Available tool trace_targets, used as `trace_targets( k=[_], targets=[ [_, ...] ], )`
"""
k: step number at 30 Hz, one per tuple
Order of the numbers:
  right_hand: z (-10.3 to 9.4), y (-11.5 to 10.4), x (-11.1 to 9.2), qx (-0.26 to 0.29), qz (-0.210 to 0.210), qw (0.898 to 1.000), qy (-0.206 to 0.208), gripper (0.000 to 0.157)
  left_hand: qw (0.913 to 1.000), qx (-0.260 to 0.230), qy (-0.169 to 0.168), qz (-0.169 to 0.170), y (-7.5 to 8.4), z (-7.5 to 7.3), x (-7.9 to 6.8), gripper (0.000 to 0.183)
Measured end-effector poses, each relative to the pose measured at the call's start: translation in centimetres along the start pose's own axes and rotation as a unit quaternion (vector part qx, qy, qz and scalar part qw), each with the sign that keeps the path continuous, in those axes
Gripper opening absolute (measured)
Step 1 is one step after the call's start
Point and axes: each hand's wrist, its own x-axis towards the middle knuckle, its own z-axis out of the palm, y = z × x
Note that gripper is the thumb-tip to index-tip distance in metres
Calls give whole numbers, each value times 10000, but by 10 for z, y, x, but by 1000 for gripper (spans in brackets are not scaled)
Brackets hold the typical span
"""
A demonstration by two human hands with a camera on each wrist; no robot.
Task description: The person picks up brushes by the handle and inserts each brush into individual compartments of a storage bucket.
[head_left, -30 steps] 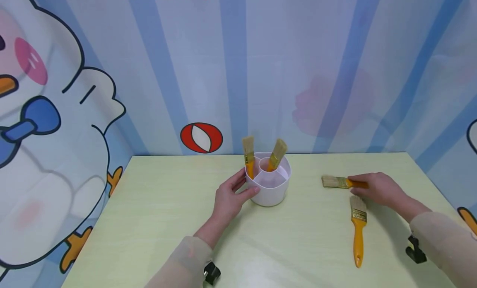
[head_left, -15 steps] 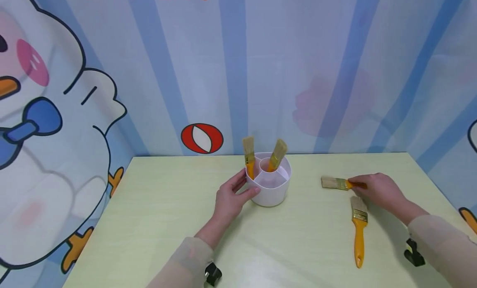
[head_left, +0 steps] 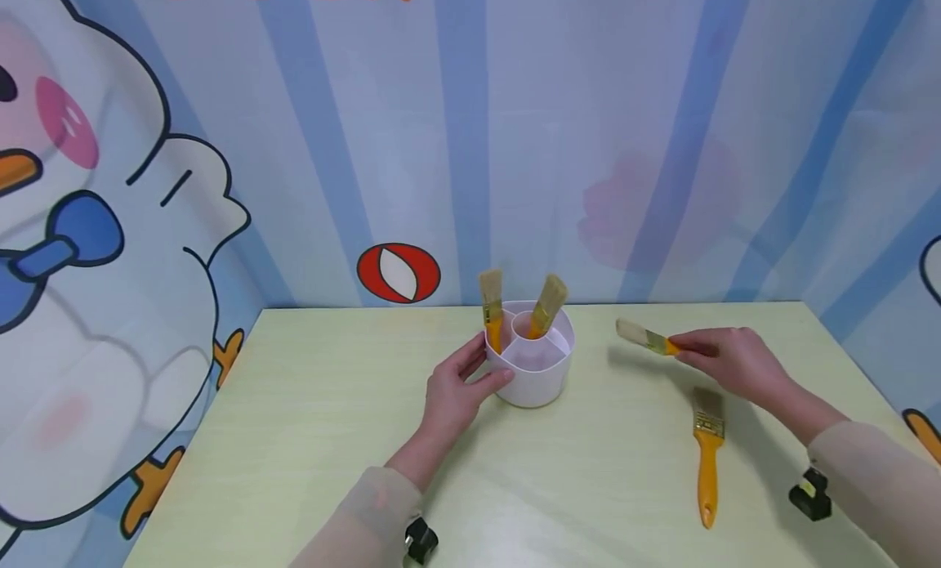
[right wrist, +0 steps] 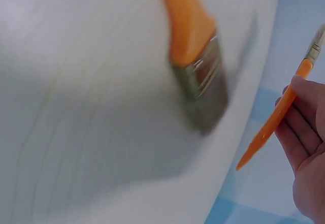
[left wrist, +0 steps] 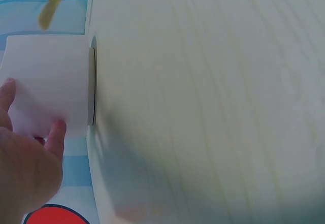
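Note:
A round white divided holder [head_left: 538, 384] stands on the table, with one paintbrush [head_left: 492, 306] upright at its left and another paintbrush [head_left: 548, 306] leaning in its centre tube. My left hand [head_left: 457, 392] grips the holder's left side, thumb at the front; the left wrist view has the hand [left wrist: 30, 155] against the holder's wall [left wrist: 48, 82]. Above the table to the right, my right hand [head_left: 735, 360] pinches a paintbrush [head_left: 647, 339] by its orange handle, bristles pointing left. In the right wrist view, thumb and fingers hold that handle [right wrist: 277, 115].
One more paintbrush [head_left: 707, 462] lies on the pale table [head_left: 331, 437] below the right hand, bristles away from me. A printed backdrop [head_left: 529, 143] hangs right behind the table's back edge.
My right hand has lifted the paintbrush off the table and moved it slightly left and up, its bristle end raised. The left hand and the holder have stayed put.

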Motion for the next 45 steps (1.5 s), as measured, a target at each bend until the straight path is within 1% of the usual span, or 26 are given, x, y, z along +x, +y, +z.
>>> trace_targets(
  k=[3,5,9,13,17,22,27,30,32,37,39,42,45],
  targets=[
    [-4,-18,3,621,285,9977,-23,32,10000,-30,5,-1,0,0,0,72],
    [-6,-30,5,1102,490,9927,-73,34,10000,-58,-10,23,0,-1,0,72],
    [-7,-54,7,2032,823,9754,-236,38,9999,-104,-26,-8,-1,-1,-1,72],
    [-7,-77,8,2596,876,9611,-366,40,9999,-150,-9,-71,0,0,-1,73],
    [-7,-98,10,2940,914,9505,-424,42,9998,-210,3,-24,1,1,-1,73],
    [-4,-119,17,3247,1015,9391,-473,46,9997,-260,-1,34,0,1,-1,73],
    [-2,-138,26,3673,998,9240,-374,46,9996,-274,2,83,-1,2,1,72],
    [2,-147,33,3986,892,9125,-217,46,9995,-266,8,140,-1,1,1,70],
    [6,-151,39,4219,837,9027,-99,45,9995,-260,20,154,-1,1,1,70],
    [17,-162,52,4805,704,8740,175,45,9998,-198,15,80,-1,1,1,70],
    [21,-167,57,4975,673,8644,280,44,9999,-160,9,55,0,1,0,70],
    [26,-172,63,5092,700,8568,413,44,9999,-132,11,54,0,1,-1,70],
    [28,-175,66,5111,783,8546,479,44,9999,-144,-5,52,0,2,-1,69]
  ],
)
